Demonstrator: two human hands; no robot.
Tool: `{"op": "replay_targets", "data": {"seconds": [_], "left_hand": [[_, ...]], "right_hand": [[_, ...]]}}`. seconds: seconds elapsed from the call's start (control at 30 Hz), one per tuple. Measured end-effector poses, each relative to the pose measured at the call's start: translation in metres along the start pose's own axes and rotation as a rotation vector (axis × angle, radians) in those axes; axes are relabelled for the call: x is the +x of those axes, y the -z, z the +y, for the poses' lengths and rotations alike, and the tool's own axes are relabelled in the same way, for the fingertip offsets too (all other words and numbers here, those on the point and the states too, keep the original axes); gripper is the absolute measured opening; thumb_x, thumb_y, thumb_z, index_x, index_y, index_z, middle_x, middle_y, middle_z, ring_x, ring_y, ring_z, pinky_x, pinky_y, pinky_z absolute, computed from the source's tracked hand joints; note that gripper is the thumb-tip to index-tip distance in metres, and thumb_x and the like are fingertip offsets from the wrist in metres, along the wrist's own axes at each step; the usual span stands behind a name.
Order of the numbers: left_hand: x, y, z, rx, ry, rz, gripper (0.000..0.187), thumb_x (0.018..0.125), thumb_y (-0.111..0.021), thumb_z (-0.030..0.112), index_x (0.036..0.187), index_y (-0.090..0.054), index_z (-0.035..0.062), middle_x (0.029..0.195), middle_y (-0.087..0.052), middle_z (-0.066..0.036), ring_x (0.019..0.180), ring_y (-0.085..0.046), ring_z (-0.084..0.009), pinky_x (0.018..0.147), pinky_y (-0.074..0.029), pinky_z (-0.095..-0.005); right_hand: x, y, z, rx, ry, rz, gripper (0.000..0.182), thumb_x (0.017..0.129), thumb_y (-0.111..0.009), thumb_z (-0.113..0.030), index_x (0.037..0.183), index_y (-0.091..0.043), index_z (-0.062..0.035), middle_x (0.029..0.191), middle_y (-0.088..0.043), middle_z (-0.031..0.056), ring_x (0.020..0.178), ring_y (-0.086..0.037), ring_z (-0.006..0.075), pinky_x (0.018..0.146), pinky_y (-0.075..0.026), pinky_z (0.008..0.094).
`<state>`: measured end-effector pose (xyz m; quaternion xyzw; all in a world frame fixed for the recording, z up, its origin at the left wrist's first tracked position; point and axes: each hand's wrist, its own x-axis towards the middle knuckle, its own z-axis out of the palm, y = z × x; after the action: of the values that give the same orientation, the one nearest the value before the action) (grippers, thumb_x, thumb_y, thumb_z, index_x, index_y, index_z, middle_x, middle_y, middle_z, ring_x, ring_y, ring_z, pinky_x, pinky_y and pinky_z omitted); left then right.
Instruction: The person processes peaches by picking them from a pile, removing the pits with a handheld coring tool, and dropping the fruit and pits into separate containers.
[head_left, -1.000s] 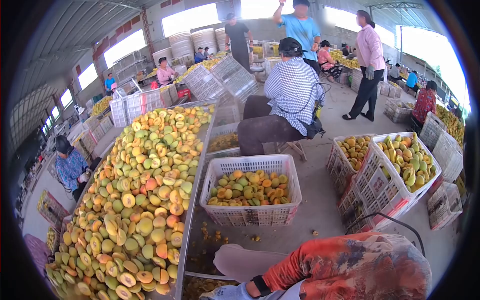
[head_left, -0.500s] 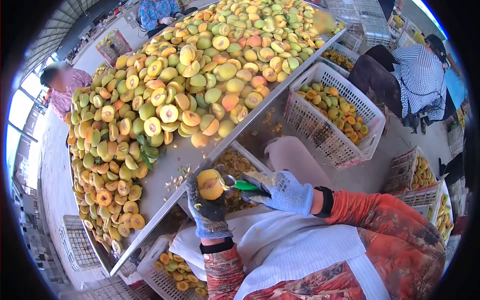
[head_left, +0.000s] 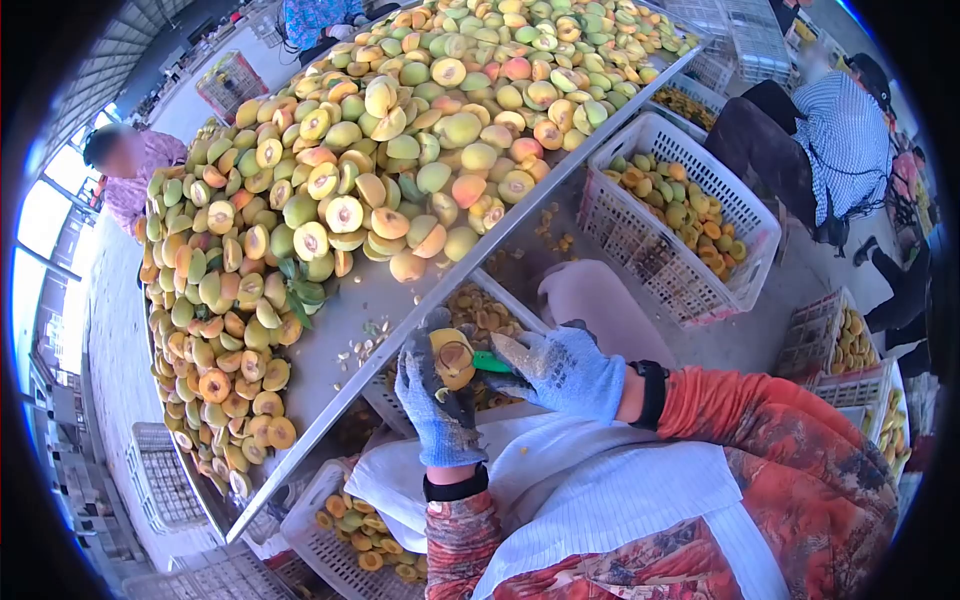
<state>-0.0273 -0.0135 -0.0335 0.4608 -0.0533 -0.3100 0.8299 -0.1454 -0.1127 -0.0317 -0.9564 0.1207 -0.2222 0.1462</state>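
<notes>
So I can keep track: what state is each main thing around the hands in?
Left hand: gloved, holding fruit half
Right hand: gloved, gripping green-handled tool
Fruit half: cut face exposed
Green-handled tool: head at cut face
Metal table: fruit heaped, partly bare near edge
White crate beyond right hand: partly filled with fruit

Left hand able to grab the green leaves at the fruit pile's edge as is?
Probably not: the left hand holds a halved fruit, with the green-handled tool at it. The leaves look mostly uncovered.
</notes>
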Motion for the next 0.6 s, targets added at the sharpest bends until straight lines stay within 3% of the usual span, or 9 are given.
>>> {"op": "replay_targets", "data": {"seconds": [0.2,0.27,0.3,0.33,0.4,0.47,0.5,0.57,0.6], "left_hand": [[-0.005,0.007,-0.010,0.329,-0.255,0.008,0.029,0.087,-0.047,0.016,0.106,-0.053,-0.0042,0.100,-0.058,-0.011,0.087,-0.057,-0.0181,0.077,-0.046,-0.0277],[-0.012,-0.001,-0.004,0.494,-0.394,0.018,0.028,0.086,-0.047,0.013,0.107,-0.053,-0.0050,0.101,-0.058,-0.011,0.089,-0.054,-0.0162,0.079,-0.044,-0.0261],[-0.015,-0.001,-0.005,0.391,-0.277,0.117,0.028,0.087,-0.045,0.013,0.107,-0.053,-0.0048,0.100,-0.057,-0.011,0.088,-0.054,-0.0157,0.079,-0.044,-0.0268],[-0.009,0.010,-0.011,0.476,-0.331,0.005,0.029,0.088,-0.044,0.016,0.106,-0.053,-0.0046,0.100,-0.057,-0.012,0.086,-0.055,-0.0167,0.078,-0.045,-0.0275],[-0.012,0.003,-0.006,0.517,-0.102,0.083,0.030,0.086,-0.046,0.019,0.104,-0.053,-0.0041,0.097,-0.057,-0.012,0.082,-0.057,-0.0192,0.074,-0.048,-0.0304],[0.017,0.061,-0.039,0.226,-0.007,-0.093,0.033,0.081,-0.052,0.018,0.105,-0.052,-0.0047,0.096,-0.057,-0.014,0.082,-0.058,-0.0215,0.072,-0.050,-0.0326],[-0.033,-0.024,0.015,0.558,-0.017,0.006,0.039,0.081,-0.046,0.025,0.105,-0.054,-0.0055,0.100,-0.058,-0.015,0.088,-0.055,-0.0255,0.077,-0.047,-0.0361],[-0.032,-0.019,0.008,0.523,-0.088,0.032,0.036,0.085,-0.042,0.024,0.098,-0.057,-0.0058,0.092,-0.060,-0.013,0.082,-0.057,-0.0229,0.074,-0.047,-0.0335],[-0.031,-0.017,0.007,0.603,-0.157,0.013,0.035,0.086,-0.041,0.024,0.098,-0.057,-0.0054,0.091,-0.060,-0.013,0.081,-0.056,-0.0225,0.073,-0.047,-0.0333]], "right_hand": [[-0.005,0.007,-0.011,0.195,-0.123,-0.221,0.048,0.078,-0.057,-0.038,0.109,-0.050,-0.0022,0.063,-0.058,0.0131,0.050,-0.056,0.0281,0.044,-0.042,0.0379],[-0.004,0.004,-0.012,0.336,-0.131,-0.174,0.031,0.081,-0.053,-0.036,0.094,-0.051,-0.0080,0.063,-0.058,0.0143,0.052,-0.057,0.0311,0.048,-0.045,0.0393],[-0.006,0.003,-0.011,0.330,-0.110,-0.232,0.037,0.080,-0.054,-0.037,0.099,-0.051,-0.0059,0.061,-0.057,0.0146,0.052,-0.057,0.0314,0.047,-0.045,0.0394],[-0.007,0.002,-0.004,0.294,-0.105,-0.277,0.043,0.079,-0.056,-0.038,0.104,-0.050,-0.0039,0.060,-0.056,0.0148,0.052,-0.057,0.0317,0.047,-0.044,0.0396],[-0.004,0.009,0.011,0.227,-0.041,-0.377,0.033,0.079,-0.056,-0.034,0.097,-0.053,-0.0066,0.066,-0.058,0.0147,0.057,-0.058,0.0311,0.049,-0.045,0.0390],[-0.013,-0.006,0.018,0.343,-0.051,-0.330,0.030,0.079,-0.056,-0.031,0.098,-0.051,-0.0088,0.075,-0.059,0.0156,0.065,-0.059,0.0308,0.055,-0.047,0.0383],[-0.009,0.007,0.011,0.388,-0.105,-0.470,0.035,0.078,-0.056,-0.031,0.105,-0.049,-0.0090,0.082,-0.059,0.0157,0.072,-0.059,0.0316,0.060,-0.046,0.0394],[-0.021,-0.017,0.004,0.515,-0.189,-0.393,0.042,0.079,-0.057,-0.032,0.111,-0.046,-0.0087,0.088,-0.059,0.0166,0.079,-0.059,0.0304,0.066,-0.046,0.0380],[-0.021,-0.022,0.000,0.653,-0.190,-0.301,0.035,0.077,-0.059,-0.030,0.103,-0.051,-0.0082,0.083,-0.059,0.0147,0.074,-0.058,0.0281,0.064,-0.046,0.0368]]}}
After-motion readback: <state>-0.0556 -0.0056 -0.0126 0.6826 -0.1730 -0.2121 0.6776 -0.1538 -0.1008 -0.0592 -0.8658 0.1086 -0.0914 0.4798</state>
